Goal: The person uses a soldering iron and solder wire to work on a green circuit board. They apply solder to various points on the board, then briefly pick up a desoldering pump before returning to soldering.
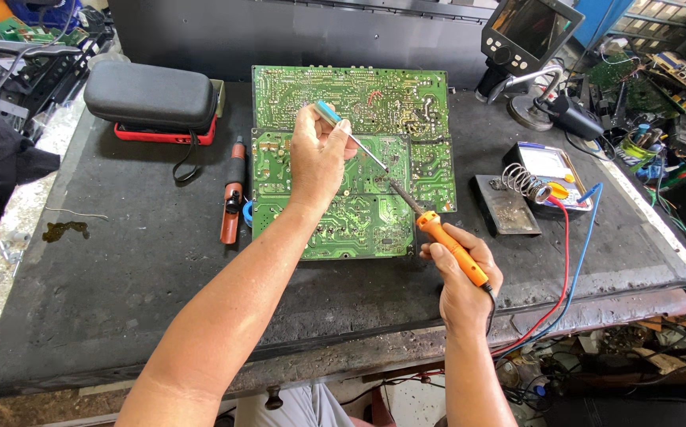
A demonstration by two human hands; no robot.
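Centre of frame: two green circuit boards (351, 158) on table (121, 261). Left hand (319, 154) clamped one blue-handled screwdriver (351, 136); right hand (461, 273) clamped one orange soldering iron (445, 241).

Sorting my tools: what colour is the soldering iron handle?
Orange, on the soldering iron in the right hand, head view.

a small screen (534, 24) stands at the far right of the counter (121, 261), tilted on a dark grey housing with a knob below it; its rectangular face shows a dim brownish-green glow. a black zipped case (151, 93) lies at the far left, rounded and oblong, on top of a flat red box (165, 133).
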